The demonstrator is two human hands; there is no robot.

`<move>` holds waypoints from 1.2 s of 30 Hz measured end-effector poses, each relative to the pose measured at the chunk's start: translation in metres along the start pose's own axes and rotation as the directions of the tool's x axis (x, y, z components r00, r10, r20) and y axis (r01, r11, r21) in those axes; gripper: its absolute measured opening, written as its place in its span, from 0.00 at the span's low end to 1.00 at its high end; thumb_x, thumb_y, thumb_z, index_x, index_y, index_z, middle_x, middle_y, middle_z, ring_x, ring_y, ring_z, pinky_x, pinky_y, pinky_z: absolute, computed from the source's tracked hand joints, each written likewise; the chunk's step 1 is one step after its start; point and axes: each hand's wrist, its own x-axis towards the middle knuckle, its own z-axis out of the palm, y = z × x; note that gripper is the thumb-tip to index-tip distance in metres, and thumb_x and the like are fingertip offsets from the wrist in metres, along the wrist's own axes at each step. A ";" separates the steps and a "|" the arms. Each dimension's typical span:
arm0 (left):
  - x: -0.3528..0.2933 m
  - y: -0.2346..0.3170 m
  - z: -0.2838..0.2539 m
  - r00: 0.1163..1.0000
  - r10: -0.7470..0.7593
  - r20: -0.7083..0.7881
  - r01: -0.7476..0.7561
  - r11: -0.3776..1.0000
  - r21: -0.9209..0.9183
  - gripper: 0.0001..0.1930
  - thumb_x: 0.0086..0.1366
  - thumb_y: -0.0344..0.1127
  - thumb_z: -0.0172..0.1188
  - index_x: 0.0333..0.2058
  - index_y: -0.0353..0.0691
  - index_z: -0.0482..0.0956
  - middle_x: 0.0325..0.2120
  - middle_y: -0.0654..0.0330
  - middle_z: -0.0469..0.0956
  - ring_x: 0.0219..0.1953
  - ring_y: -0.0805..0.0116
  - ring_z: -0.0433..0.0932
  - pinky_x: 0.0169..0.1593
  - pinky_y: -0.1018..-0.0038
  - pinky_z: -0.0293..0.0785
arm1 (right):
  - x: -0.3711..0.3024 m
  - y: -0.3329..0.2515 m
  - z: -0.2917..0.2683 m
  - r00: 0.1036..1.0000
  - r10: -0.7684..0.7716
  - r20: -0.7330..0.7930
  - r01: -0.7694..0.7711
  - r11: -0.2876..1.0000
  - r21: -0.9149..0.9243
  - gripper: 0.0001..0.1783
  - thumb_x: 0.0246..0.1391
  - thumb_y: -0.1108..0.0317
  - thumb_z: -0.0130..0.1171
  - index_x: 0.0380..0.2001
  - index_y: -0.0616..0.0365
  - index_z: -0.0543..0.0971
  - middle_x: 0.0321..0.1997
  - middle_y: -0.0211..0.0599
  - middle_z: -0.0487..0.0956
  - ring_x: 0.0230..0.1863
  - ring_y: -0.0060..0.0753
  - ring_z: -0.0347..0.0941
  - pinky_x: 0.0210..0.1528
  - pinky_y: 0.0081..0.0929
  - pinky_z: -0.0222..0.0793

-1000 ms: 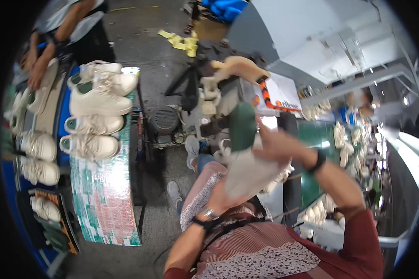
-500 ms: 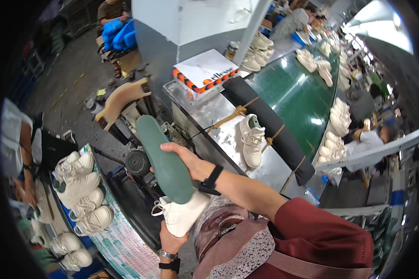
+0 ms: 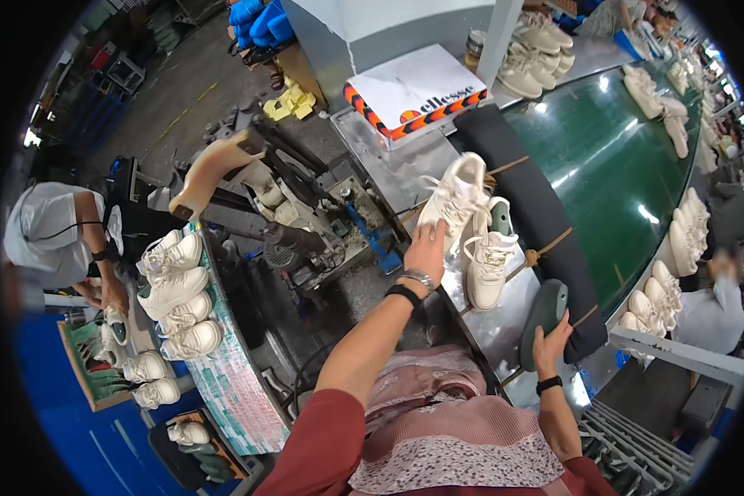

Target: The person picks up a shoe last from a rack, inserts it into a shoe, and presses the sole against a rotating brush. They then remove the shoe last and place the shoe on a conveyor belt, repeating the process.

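Note:
With my left hand (image 3: pixel 426 252) I grip the toe of a cream lace-up sneaker (image 3: pixel 463 186), over the metal worktop; whether it rests there I cannot tell. Its opening shows no green last inside. Right beside it on the worktop stands a second cream sneaker (image 3: pixel 488 269), a green last visible in its collar. My right hand (image 3: pixel 551 341) is wrapped round a green shoe last (image 3: pixel 541 321), held upright at the worktop's near right end, by the black roll. The palm and some fingers of that hand are hidden behind the last.
A black padded roll (image 3: pixel 512 182) tied with cord edges the green conveyor (image 3: pixel 587 140). An orange-trimmed shoe box (image 3: pixel 417 91) lies behind. A machine (image 3: pixel 298 223) stands left of the worktop; several cream sneakers (image 3: pixel 178 289) line a rack. A co-worker (image 3: pixel 58 240) handles shoes at far left.
Both hands have moved right to the worktop. The left brought the sneaker beside the standing one; the right carried the green last away from that sneaker. My view has turned too.

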 end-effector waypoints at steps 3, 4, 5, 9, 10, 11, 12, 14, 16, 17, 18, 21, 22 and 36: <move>0.004 0.025 0.002 0.995 -0.043 0.094 0.046 0.999 -0.030 0.34 0.55 0.24 0.61 0.62 0.42 0.66 0.59 0.46 0.67 0.60 0.46 0.69 0.60 0.60 0.71 | 0.012 -0.004 -0.012 0.988 -0.146 -0.058 0.145 0.989 -0.016 0.40 0.52 0.71 0.62 0.67 0.65 0.61 0.62 0.57 0.63 0.64 0.59 0.61 0.66 0.44 0.57; -0.001 0.028 -0.002 0.995 -0.073 0.064 0.080 0.990 -0.115 0.32 0.55 0.24 0.61 0.61 0.41 0.67 0.58 0.47 0.68 0.59 0.46 0.69 0.60 0.59 0.71 | 0.016 -0.027 -0.020 0.983 -0.132 -0.126 0.128 0.991 -0.041 0.37 0.53 0.72 0.61 0.66 0.65 0.63 0.63 0.55 0.61 0.65 0.56 0.60 0.67 0.43 0.56; -0.002 0.030 -0.006 0.994 -0.108 0.029 0.111 0.974 -0.199 0.30 0.56 0.24 0.61 0.59 0.41 0.69 0.58 0.47 0.69 0.59 0.47 0.69 0.60 0.59 0.71 | 0.023 -0.055 -0.023 0.964 -0.155 -0.216 0.170 0.984 0.049 0.31 0.53 0.75 0.59 0.61 0.66 0.68 0.59 0.53 0.67 0.61 0.52 0.65 0.64 0.40 0.60; -0.059 0.022 -0.023 0.942 -0.261 0.211 0.310 0.919 -0.243 0.26 0.59 0.28 0.61 0.58 0.38 0.70 0.52 0.44 0.75 0.55 0.44 0.73 0.57 0.57 0.72 | 0.037 -0.159 -0.001 0.875 -0.482 0.046 0.342 0.682 0.646 0.23 0.51 0.80 0.58 0.53 0.65 0.76 0.40 0.43 0.79 0.44 0.41 0.77 0.47 0.33 0.72; -0.085 0.012 -0.023 0.920 -0.300 0.252 0.359 0.904 -0.231 0.25 0.59 0.29 0.62 0.57 0.37 0.70 0.50 0.44 0.76 0.53 0.43 0.75 0.55 0.57 0.73 | 0.037 -0.189 0.015 0.813 -0.567 0.136 0.323 0.632 0.705 0.22 0.51 0.77 0.60 0.52 0.64 0.77 0.41 0.44 0.80 0.41 0.41 0.78 0.45 0.33 0.73; -0.118 0.000 -0.026 0.894 -0.344 0.287 0.410 0.886 -0.214 0.25 0.60 0.30 0.62 0.56 0.37 0.70 0.48 0.43 0.78 0.51 0.43 0.77 0.53 0.56 0.74 | 0.035 -0.213 0.038 0.734 -0.649 0.201 0.327 0.596 0.733 0.21 0.51 0.73 0.62 0.51 0.63 0.78 0.40 0.45 0.80 0.42 0.45 0.78 0.45 0.34 0.73; -0.149 -0.007 -0.031 0.851 -0.409 0.329 0.476 0.866 -0.155 0.25 0.60 0.31 0.62 0.56 0.37 0.71 0.46 0.44 0.79 0.49 0.44 0.78 0.52 0.56 0.75 | 0.030 -0.237 0.064 0.684 -0.698 0.214 0.283 0.523 0.804 0.23 0.50 0.70 0.65 0.51 0.61 0.79 0.42 0.47 0.80 0.43 0.49 0.78 0.47 0.36 0.73; -0.213 -0.018 -0.041 0.749 -0.535 0.390 0.596 0.801 -0.047 0.25 0.59 0.33 0.64 0.55 0.38 0.72 0.42 0.47 0.81 0.45 0.46 0.80 0.49 0.57 0.77 | 0.022 -0.285 0.108 0.577 -0.799 0.168 0.321 0.411 0.853 0.28 0.49 0.69 0.66 0.56 0.58 0.75 0.50 0.46 0.77 0.51 0.49 0.75 0.52 0.38 0.73; -0.292 -0.034 -0.054 0.642 -0.656 0.397 0.704 0.710 0.034 0.24 0.58 0.36 0.65 0.54 0.39 0.74 0.40 0.49 0.83 0.43 0.48 0.82 0.46 0.58 0.78 | 0.006 -0.335 0.151 0.496 -0.857 0.138 0.341 0.338 0.877 0.32 0.50 0.68 0.66 0.60 0.56 0.72 0.55 0.43 0.75 0.56 0.50 0.72 0.55 0.40 0.72; -0.333 -0.039 -0.061 0.591 -0.709 0.385 0.750 0.659 0.061 0.23 0.58 0.37 0.65 0.53 0.40 0.75 0.38 0.50 0.83 0.42 0.50 0.83 0.45 0.59 0.78 | -0.004 -0.357 0.174 0.460 -0.877 0.136 0.338 0.315 0.887 0.34 0.50 0.67 0.67 0.62 0.55 0.70 0.56 0.41 0.74 0.57 0.51 0.70 0.56 0.42 0.71; -0.357 -0.036 -0.069 0.543 -0.763 0.350 0.793 0.603 0.085 0.22 0.59 0.39 0.65 0.51 0.41 0.76 0.37 0.51 0.84 0.41 0.51 0.84 0.44 0.59 0.79 | -0.010 -0.375 0.201 0.466 -0.874 0.136 0.338 0.318 0.886 0.34 0.50 0.67 0.67 0.62 0.55 0.70 0.56 0.41 0.74 0.57 0.51 0.70 0.56 0.42 0.71; -0.413 -0.030 -0.083 0.401 -0.873 0.279 0.895 0.438 0.082 0.21 0.59 0.41 0.67 0.49 0.41 0.77 0.34 0.53 0.85 0.39 0.53 0.85 0.44 0.61 0.79 | -0.016 -0.411 0.260 0.404 -0.907 0.118 0.426 0.301 0.853 0.35 0.48 0.64 0.70 0.60 0.53 0.71 0.54 0.41 0.76 0.56 0.53 0.70 0.54 0.45 0.71; -0.439 -0.034 -0.079 0.375 -0.888 0.266 0.916 0.399 0.041 0.21 0.58 0.41 0.67 0.49 0.40 0.78 0.34 0.53 0.85 0.38 0.54 0.85 0.44 0.62 0.80 | -0.015 -0.419 0.268 0.341 -0.915 0.217 0.431 0.357 0.828 0.36 0.47 0.62 0.71 0.60 0.53 0.72 0.54 0.42 0.76 0.56 0.53 0.70 0.55 0.45 0.70; -0.475 -0.109 -0.092 0.369 -0.873 0.320 0.928 0.331 -0.168 0.19 0.58 0.38 0.65 0.47 0.38 0.79 0.33 0.52 0.85 0.36 0.55 0.85 0.42 0.64 0.80 | -0.045 -0.439 0.285 0.470 -0.874 0.121 0.552 0.398 0.733 0.35 0.39 0.56 0.77 0.50 0.57 0.76 0.42 0.48 0.81 0.48 0.52 0.78 0.51 0.41 0.72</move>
